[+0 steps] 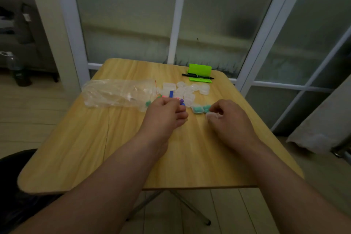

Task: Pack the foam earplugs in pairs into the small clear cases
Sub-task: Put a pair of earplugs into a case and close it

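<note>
The fingers (218, 107) of the right hand (228, 119) are curling in and pinching a small clear case (211, 115) just over the wooden desk (95, 157). The left hand (163, 112) is bending its fingers (176, 114) at a purple earplug (182, 101); whether they are gripping it cannot be told. Two filled cases (196, 109), holding teal plugs, are lying between the hands. Beyond them a blue earplug (171, 94), a heap of empty cases (188, 89) and a clear plastic bag (117, 93) are lying on the desk. Farther back a black pen (197, 76) is resting against a green stand (200, 70). Frosted glass doors (129, 15) with white frames are standing behind.
</note>
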The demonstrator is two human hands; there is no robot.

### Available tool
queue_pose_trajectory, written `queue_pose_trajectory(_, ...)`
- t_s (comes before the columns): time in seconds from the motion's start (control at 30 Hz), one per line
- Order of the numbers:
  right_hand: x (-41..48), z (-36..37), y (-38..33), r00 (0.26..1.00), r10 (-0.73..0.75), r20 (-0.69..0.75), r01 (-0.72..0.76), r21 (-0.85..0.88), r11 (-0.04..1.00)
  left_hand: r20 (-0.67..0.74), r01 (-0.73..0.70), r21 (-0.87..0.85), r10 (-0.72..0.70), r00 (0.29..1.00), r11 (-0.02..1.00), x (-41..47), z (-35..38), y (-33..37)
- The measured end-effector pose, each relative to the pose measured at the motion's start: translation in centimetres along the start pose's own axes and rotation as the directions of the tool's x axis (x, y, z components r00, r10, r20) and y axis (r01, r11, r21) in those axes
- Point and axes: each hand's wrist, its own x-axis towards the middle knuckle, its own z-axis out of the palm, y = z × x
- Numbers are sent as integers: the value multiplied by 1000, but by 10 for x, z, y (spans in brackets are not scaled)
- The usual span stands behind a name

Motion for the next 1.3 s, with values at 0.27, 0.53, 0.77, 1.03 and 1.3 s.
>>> queue_pose_trajectory(0.27, 19, 3, -8, 998, 55, -24, -53, 68, 996, -40, -21, -21, 21, 999, 1000, 6, -8, 7)
queue_pose_trajectory(0.53, 65, 24, -42, 989, -27, 147, 49, -149, 988, -85, -42, -38, 38, 996, 998, 15, -19, 21)
queue_pose_trajectory(0.77, 71, 33, -51, 970, 30, 243, 41, -283, 958, -89, -43, -48, 39, 995, 998, 14, -23, 23)
queue_pose_trajectory(1.03, 75, 29, -60, 971, 43, 237, 17, -244, 969, -66, -49, -48, 46, 997, 998, 7, -26, 27)
queue_pose_trajectory(1.3, 68, -13, -65, 991, -35, 127, 47, -92, 995, -33, -64, 40, 65, 997, 997, 0, -40, 29)
